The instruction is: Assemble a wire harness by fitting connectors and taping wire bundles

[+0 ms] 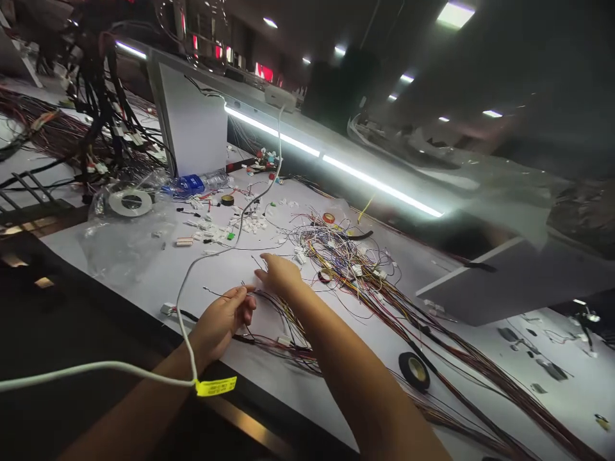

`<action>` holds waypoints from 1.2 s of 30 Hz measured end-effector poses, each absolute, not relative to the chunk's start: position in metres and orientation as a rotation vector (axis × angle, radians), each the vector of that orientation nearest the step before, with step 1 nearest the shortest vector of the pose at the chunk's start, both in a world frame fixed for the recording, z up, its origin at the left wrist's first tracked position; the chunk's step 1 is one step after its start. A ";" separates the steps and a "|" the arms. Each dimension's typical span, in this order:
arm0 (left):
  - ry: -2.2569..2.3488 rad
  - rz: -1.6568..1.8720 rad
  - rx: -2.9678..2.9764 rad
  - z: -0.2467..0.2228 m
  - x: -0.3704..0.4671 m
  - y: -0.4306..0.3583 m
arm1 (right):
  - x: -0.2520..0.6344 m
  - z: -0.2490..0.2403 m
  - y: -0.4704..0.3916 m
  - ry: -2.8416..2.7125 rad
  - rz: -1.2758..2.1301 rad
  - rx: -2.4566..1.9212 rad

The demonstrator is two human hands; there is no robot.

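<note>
My left hand (pixel 223 320) is low over the table's near edge, its thumb and forefinger pinched on a thin dark wire whose bare metal end (pixel 206 289) sticks out to the left. Just beyond it, my right hand (pixel 282 275) reaches in with bent fingers closed around thin wires; their tips poke out past the fingertips. Part of that grip is hidden by the hand itself. From between the hands a bundle of wires (pixel 291 314) runs right, under my right forearm. A white connector (pixel 168 308) on a black-sleeved cable lies left of my left hand.
A white cable (pixel 185 326) with a yellow label (pixel 216 387) hangs across the view. Behind lie loose white connectors (pixel 252 224), tangled wires (pixel 341 250) and a roll of black tape (pixel 414 371). A clear plastic bag (pixel 108 246) and white tape roll (pixel 131 203) sit left.
</note>
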State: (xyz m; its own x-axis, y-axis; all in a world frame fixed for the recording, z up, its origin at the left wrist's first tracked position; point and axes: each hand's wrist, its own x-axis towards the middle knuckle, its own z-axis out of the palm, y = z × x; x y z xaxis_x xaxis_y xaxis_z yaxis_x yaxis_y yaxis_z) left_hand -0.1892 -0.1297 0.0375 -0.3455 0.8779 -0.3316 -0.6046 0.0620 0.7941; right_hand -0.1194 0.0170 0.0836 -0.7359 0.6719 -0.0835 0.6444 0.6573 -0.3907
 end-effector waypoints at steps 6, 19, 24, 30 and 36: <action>1.113 1.588 0.417 0.043 -0.192 -0.115 | -0.118 0.106 0.028 -2.840 0.948 -0.830; 1.124 1.643 0.353 0.051 -0.193 -0.097 | -0.020 0.118 0.004 -2.501 0.776 -0.894; 1.020 1.689 0.310 0.050 -0.192 -0.098 | 0.054 0.080 0.005 -2.638 1.173 -1.184; 1.346 1.690 0.272 0.050 -0.182 -0.103 | 0.071 0.038 0.011 -1.776 1.985 -1.159; 1.666 1.132 1.240 0.057 -0.136 -0.111 | 0.079 0.012 0.005 -1.264 1.910 -1.112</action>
State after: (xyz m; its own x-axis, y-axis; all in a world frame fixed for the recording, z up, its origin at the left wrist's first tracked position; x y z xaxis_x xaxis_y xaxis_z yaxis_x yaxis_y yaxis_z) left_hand -0.1363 -0.1113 0.0566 -0.2427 0.9680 -0.0638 0.2972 0.1368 0.9450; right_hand 0.0790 0.0052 0.0122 -0.4793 0.8170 -0.3207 -0.0241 -0.3775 -0.9257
